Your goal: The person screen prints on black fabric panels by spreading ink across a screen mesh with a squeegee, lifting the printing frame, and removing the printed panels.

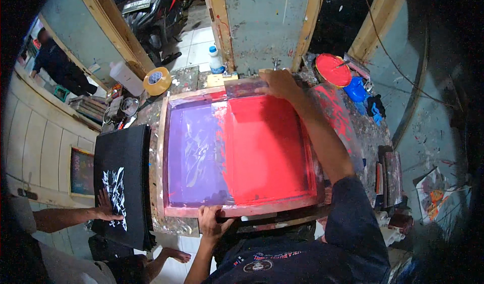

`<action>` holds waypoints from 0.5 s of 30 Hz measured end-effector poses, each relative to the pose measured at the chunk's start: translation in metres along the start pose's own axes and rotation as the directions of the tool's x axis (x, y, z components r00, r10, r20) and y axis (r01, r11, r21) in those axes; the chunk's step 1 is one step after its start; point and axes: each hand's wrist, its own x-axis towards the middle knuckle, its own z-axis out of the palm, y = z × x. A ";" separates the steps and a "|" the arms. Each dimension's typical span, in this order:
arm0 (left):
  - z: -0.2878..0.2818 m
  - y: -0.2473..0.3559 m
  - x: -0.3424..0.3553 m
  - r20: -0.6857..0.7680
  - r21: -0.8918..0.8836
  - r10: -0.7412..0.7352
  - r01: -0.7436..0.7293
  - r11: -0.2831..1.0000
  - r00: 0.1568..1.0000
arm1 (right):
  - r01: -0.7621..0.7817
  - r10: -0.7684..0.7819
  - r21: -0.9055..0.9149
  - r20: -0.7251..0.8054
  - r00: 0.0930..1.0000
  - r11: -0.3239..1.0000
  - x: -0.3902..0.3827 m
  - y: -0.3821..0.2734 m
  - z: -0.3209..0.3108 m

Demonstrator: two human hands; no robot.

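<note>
A wooden screen printing frame [237, 212] lies on the worktable, its mesh purple with a white pattern on the left and coated in red ink [267, 148] on the right. My left hand [214, 222] is closed round the frame's near edge, thumb pointing right. Across the far edge reaches my right hand [280, 83], its fingers closed at the right end of a dark, ink-stained bar [244, 86] that looks like a squeegee. My arm's shadow falls on the red ink.
Another person's hand [108, 208] rests on a stack of black fabric [123, 153] with a white print, left of the frame. Beyond the frame stand a tape roll [158, 81] and a blue-capped bottle [216, 60]. At the far right are a red ink tub [333, 70] and blue plastic [356, 90].
</note>
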 end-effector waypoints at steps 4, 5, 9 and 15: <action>0.004 -0.003 -0.001 0.004 0.007 -0.029 0.029 1.000 1.000 | 0.021 -0.020 0.025 -0.050 0.999 0.999 -0.011 0.003 0.015; 0.004 -0.002 0.000 0.019 0.004 -0.033 0.033 0.999 0.999 | 0.089 -0.088 -0.003 -0.155 0.984 0.996 -0.019 0.004 0.019; 0.005 -0.004 0.002 0.046 0.035 -0.048 0.046 0.998 0.998 | 0.046 -0.037 0.069 -0.124 0.992 0.997 -0.071 -0.030 0.014; 0.009 -0.002 0.007 0.026 0.072 -0.023 0.021 0.997 0.999 | -0.090 0.078 0.163 0.076 0.994 0.983 -0.180 -0.111 -0.043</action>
